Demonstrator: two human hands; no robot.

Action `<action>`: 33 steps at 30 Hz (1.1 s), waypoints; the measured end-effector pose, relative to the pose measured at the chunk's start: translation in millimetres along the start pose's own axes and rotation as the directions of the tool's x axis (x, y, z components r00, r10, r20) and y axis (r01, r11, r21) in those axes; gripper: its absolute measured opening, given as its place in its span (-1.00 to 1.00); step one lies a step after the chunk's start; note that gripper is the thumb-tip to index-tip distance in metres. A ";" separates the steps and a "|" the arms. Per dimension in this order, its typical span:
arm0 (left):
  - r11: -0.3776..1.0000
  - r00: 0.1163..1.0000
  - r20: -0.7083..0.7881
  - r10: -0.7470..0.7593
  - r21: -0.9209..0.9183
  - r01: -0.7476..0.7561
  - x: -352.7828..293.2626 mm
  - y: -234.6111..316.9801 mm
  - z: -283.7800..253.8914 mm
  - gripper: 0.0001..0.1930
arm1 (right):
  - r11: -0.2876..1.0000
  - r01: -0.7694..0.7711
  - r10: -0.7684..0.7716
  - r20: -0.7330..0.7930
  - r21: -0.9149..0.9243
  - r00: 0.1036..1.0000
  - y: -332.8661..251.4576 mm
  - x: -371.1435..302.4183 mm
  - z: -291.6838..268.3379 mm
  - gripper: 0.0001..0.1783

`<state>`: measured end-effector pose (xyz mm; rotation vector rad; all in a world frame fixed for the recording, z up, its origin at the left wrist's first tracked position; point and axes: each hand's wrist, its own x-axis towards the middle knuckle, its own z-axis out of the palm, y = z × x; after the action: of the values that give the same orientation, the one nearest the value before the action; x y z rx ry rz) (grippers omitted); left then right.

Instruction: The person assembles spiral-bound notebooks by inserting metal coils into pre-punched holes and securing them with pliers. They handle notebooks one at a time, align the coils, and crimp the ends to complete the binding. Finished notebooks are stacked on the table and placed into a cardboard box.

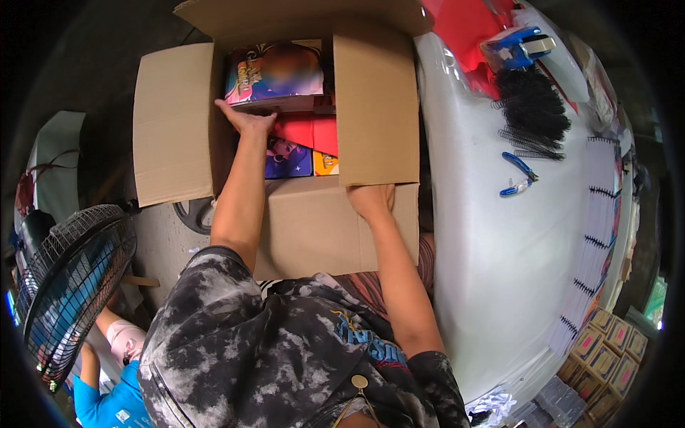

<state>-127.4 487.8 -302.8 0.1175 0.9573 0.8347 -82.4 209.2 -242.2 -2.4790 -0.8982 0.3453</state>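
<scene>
An open cardboard box [314, 228] stands in front of me, its flaps folded outward. My left hand [247, 123] reaches inside, at the near edge of a thick, colourful printed stack [275, 71] that looks like notebooks. The thumb spreads along its left corner and the other fingers go out of sight beneath it. Below lie a red sheet or folder [308, 133], a purple-blue printed item [289, 160] and a yellow-orange one [325, 163]. At the box's near right corner is my right hand [372, 200]; its fingers are hidden under the right flap [377, 107].
A white-covered table [492, 285] runs along the right. On it lie black spiral coils [534, 107], blue-handled cutters [519, 175], a blue tape dispenser [517, 47] and spiral-bound notebooks [594, 235]. A fan [78, 278] and a person in blue [114, 399] are at lower left.
</scene>
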 end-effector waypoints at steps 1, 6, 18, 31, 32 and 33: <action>1.000 1.000 0.005 0.002 -0.011 -0.002 0.9 -0.3 -3.6 0.09 | 1.000 0.005 -0.005 -0.009 0.000 1.000 0.5 0.0 -0.6 -0.62; 0.984 0.994 -0.037 -0.099 -0.150 0.092 18.1 -4.3 -17.2 0.06 | 0.999 -0.005 0.006 -0.040 0.037 0.999 -1.3 -0.5 0.3 -0.63; 0.978 0.997 0.046 0.059 0.198 -0.067 -1.6 -11.4 4.7 0.14 | 0.999 0.048 -0.047 -0.155 0.005 0.987 0.8 -0.4 4.4 -0.70; 0.973 0.992 0.073 -0.101 0.217 0.083 -10.3 -4.2 7.7 0.21 | 1.000 0.004 -0.002 -0.077 0.031 0.997 2.8 -0.7 5.6 -0.66; 0.972 0.992 0.042 -0.117 0.210 0.106 -5.4 -4.7 6.0 0.23 | 1.000 -0.009 0.010 -0.068 0.027 0.998 2.4 -0.8 4.9 -0.64; 0.971 0.992 0.035 -0.122 0.209 0.112 -5.1 -4.7 5.4 0.24 | 0.999 -0.022 0.024 -0.055 0.027 0.998 1.1 -1.5 4.2 -0.63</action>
<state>-122.1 482.5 -298.2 0.2574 0.9947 0.6199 -84.6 208.9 -246.2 -2.4640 -0.8384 0.2932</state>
